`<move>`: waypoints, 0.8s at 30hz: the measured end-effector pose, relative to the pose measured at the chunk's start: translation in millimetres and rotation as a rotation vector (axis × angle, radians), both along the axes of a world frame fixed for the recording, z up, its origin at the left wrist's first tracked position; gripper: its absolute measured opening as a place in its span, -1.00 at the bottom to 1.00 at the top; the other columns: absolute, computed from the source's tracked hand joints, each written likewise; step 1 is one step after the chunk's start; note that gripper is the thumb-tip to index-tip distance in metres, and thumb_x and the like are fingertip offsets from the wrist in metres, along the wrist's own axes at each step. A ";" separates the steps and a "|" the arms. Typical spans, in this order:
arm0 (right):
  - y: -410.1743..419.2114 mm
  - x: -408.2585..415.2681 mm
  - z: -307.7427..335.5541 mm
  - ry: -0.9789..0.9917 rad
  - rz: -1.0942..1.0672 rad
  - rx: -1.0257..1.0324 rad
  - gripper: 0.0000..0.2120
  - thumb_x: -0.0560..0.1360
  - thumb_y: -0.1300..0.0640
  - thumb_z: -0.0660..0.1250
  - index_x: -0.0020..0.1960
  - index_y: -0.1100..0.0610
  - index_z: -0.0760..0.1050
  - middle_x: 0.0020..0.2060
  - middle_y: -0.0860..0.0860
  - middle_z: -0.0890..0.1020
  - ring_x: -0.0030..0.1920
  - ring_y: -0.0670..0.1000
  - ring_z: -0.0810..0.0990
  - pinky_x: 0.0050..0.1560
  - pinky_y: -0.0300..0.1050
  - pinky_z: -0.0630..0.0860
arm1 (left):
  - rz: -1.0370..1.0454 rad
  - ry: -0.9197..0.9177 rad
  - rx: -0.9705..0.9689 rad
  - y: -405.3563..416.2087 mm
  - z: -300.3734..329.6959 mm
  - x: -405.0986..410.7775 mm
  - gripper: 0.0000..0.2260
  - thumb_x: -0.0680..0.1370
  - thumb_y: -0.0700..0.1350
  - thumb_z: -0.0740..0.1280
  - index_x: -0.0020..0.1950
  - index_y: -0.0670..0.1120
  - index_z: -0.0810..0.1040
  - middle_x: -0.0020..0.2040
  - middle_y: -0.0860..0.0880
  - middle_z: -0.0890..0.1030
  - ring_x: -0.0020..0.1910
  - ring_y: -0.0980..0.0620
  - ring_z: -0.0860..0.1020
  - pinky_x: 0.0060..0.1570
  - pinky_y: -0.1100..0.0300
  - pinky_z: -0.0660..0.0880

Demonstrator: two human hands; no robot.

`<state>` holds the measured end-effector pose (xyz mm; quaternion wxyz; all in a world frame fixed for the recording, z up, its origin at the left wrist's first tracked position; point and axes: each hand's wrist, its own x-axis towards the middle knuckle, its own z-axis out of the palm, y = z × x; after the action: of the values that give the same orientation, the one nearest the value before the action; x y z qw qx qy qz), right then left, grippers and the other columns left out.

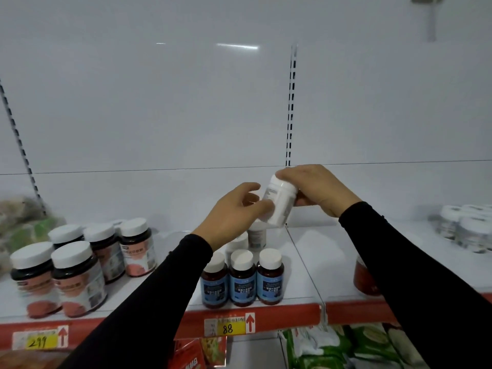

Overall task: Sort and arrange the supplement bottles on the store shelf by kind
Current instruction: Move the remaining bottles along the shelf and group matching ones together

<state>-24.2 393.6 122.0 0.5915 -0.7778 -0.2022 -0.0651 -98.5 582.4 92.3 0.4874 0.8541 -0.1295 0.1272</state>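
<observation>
A white supplement bottle (279,202) is held tilted in the air above the shelf (306,262). My right hand (316,190) grips its cap end from the right. My left hand (234,211) touches its lower side with thumb and fingers. Below stand three dark bottles with blue labels (242,278) in a front row, with white bottles (257,237) behind them, partly hidden by my left hand. At the left stand several dark bottles with pink labels and white caps (77,275).
Clear jars with white lids (468,230) stand at the far right. A red container (363,278) is partly hidden behind my right sleeve. Packets (24,225) lie at the far left. The red shelf edge carries yellow price tags (229,327). Green bags (346,347) fill the shelf below.
</observation>
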 end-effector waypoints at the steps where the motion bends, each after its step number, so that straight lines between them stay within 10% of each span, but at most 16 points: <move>1: 0.4 -3.1 3.8 -0.007 0.010 0.030 -0.63 0.26 -0.13 0.42 -0.14 0.17 0.66 -0.28 0.02 0.71 -0.25 -0.02 0.72 -0.27 -0.13 0.63 | -0.033 0.006 -0.001 -2.4 0.4 -0.8 -0.53 0.51 0.08 0.37 0.41 0.10 0.40 0.15 0.13 0.62 0.08 0.23 0.58 -0.05 0.28 0.47; 8: 4.9 -21.7 10.1 -0.037 0.153 0.198 -0.80 0.52 0.05 0.35 0.04 0.12 0.66 -0.07 0.04 0.71 -0.06 0.02 0.70 -0.15 -0.18 0.60 | -0.045 -0.070 -0.038 -9.8 2.9 -5.2 -0.64 0.41 0.10 0.47 0.16 0.22 0.45 0.00 0.14 0.64 -0.15 0.27 0.62 -0.11 0.23 0.55; 14: 15.2 -33.8 5.2 -0.012 0.143 0.162 -0.43 0.28 -0.34 0.41 0.16 -0.03 0.57 -0.04 -0.05 0.71 -0.04 -0.02 0.71 -0.03 -0.12 0.64 | 0.141 -0.258 -0.091 -11.1 3.6 -6.1 -0.43 0.30 0.06 0.58 0.20 0.11 0.38 0.04 0.09 0.52 -0.16 0.28 0.57 -0.27 0.43 0.47; 18: 22.1 -37.3 2.6 -0.002 0.182 0.210 -0.61 0.45 -0.09 0.44 0.23 0.03 0.56 0.05 0.07 0.70 -0.01 0.01 0.71 -0.10 -0.18 0.61 | 0.128 -0.264 -0.078 -12.3 -1.7 -8.2 -0.38 0.30 0.05 0.59 0.23 0.17 0.32 0.10 0.15 0.35 -0.07 0.28 0.49 -0.21 0.55 0.42; 24: 20.9 -37.1 4.3 0.052 0.213 0.345 -0.68 0.57 0.20 0.29 0.31 0.13 0.51 0.12 0.17 0.65 0.06 0.11 0.68 -0.07 -0.15 0.60 | -0.048 -0.108 -0.228 -1.0 0.5 -9.9 -0.60 0.44 0.06 0.46 0.24 0.16 0.45 0.05 0.05 0.63 -0.09 0.15 0.64 -0.07 0.24 0.58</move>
<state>-61.2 414.5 126.3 0.7244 -0.6407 -0.2539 -0.0157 -108.5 581.4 92.8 0.5767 0.7817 -0.1604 0.1753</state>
